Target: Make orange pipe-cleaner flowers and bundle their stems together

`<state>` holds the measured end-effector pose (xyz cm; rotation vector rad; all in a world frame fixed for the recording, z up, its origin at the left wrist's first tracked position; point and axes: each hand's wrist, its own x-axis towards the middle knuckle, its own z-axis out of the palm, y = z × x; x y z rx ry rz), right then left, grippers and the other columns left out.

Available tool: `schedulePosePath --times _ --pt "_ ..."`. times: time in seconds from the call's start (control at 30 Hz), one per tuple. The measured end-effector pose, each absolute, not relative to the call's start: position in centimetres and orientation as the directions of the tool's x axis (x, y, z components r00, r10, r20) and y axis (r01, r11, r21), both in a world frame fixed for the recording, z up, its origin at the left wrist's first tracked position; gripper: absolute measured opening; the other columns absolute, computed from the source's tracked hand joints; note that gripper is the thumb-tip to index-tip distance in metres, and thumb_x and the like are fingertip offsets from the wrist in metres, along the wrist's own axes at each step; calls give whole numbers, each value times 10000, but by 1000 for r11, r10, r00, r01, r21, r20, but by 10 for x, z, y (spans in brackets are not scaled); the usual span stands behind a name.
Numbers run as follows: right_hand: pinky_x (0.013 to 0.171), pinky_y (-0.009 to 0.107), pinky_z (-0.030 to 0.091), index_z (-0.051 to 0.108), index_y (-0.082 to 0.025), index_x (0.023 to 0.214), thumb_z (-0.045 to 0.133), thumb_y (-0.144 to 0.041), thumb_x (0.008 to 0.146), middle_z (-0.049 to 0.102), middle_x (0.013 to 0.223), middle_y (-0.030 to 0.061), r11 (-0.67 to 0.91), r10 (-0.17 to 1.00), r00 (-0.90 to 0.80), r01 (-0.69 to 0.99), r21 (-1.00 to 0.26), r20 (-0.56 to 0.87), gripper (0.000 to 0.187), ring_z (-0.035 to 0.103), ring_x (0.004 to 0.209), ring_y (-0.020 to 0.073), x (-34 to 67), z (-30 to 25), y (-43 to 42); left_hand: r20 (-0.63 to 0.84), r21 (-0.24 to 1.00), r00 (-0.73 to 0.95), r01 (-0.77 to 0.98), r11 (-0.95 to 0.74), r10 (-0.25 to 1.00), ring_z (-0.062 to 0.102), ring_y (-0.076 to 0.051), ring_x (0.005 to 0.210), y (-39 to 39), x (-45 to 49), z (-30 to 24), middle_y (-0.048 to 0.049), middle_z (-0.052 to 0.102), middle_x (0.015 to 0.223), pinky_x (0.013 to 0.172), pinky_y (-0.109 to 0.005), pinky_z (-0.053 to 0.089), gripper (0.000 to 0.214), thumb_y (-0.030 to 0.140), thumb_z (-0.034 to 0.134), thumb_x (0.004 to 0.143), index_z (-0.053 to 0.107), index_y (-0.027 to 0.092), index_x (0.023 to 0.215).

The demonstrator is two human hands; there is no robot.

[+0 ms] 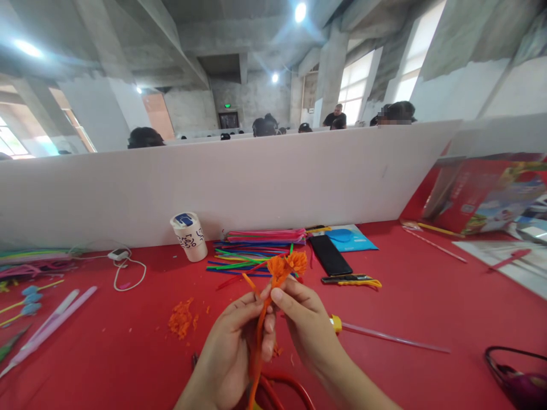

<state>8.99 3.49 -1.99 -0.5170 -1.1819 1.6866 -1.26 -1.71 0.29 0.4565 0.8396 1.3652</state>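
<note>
In the lower middle of the frame, the left hand (235, 341) and right hand (311, 319) pinch a fuzzy orange stem (258, 339) with their fingers (289, 304). Its puffy orange tops (297, 262) poke up above. Orange fluff (181, 320) lies left of the hands on the red counter (141, 353). Behind are colorful sticks (265, 236) and a white cup (194, 245).

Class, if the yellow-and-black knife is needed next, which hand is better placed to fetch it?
Probably the right hand: it is nearer the knife, which lies beyond it to the right. The left hand is farther off and could hold the orange stem alone.
</note>
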Motion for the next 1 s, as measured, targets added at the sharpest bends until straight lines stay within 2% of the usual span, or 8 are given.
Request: schedulePosePath --times 0.17,0.3,0.43,0.6,0.67,0.77,0.87,1.0 --pt "611 238 431 667 -170 666 672 -342 725 587 565 -14 -71 896 -416 -476 -877 154 182 521 566 115 86 -21 40 -216 844 -132 -524 117 967 318 9 299 -16 -10 0 36 551 561 315 -134 192 145 262 619 729 559 137 686" --pt "580 230 383 596 -179 562 687 -364 681 519 552 -38 -19 965 -249 -363 -931 77 238 458 564 115 84 -18 41 194 981 -487 108 -162 852 406 -50 393 -13 -6 -12 47 501 536 397 -161 325 172 293 541 822 563 167 707" --pt "565 229 359 568 -192 581 628 -336 723 490 609 -28 109 973 -171 -260 -960 157 211 450 610 133 85 -16 36 714 604 -278 709 -364 643 587 -132 670 -10 -11 -27 -18 591 704 624 -222 477 116 130 483 841 582 186 818" --pt "638 252 383 586 -196 624 610 -268 742 506 688 -4 263 942 -153 -222 -939 300 140 480 693 157 86 -15 29 875 254 -32 880 -402 484 619 -142 774 -10 -20 -35 -64 630 841 679 -219 501 195 57 507 813 562 180 953" --pt "635 256 383 575 -197 602 636 -269 727 500 679 -7 268 942 -147 -211 -940 301 157 476 677 155 87 -15 29 871 261 -38 881 -394 490 624 -144 753 -10 -19 -33 -61 641 829 654 -217 498 183 67 511 807 579 186 928" --pt "630 256 380 578 -197 585 623 -289 754 492 669 -8 256 944 -157 -201 -946 289 198 472 676 153 88 -15 28 733 563 -229 733 -383 640 586 -124 608 -13 -13 -25 -21 612 687 568 -215 472 139 121 480 823 594 189 780" --pt "647 262 387 585 -199 568 618 -307 764 496 648 -9 238 944 -175 -223 -945 280 227 483 687 159 88 -16 28 332 942 -452 209 -264 828 515 -102 459 -15 -7 -14 25 543 528 450 -200 408 141 219 505 806 565 179 685" --pt "664 274 406 632 -202 616 628 -345 764 561 669 2 139 943 -246 -323 -936 225 206 510 687 164 87 -21 30 -146 916 -355 -401 -10 924 432 -63 361 -15 -6 -4 42 515 463 364 -166 300 140 254 558 733 525 160 635"
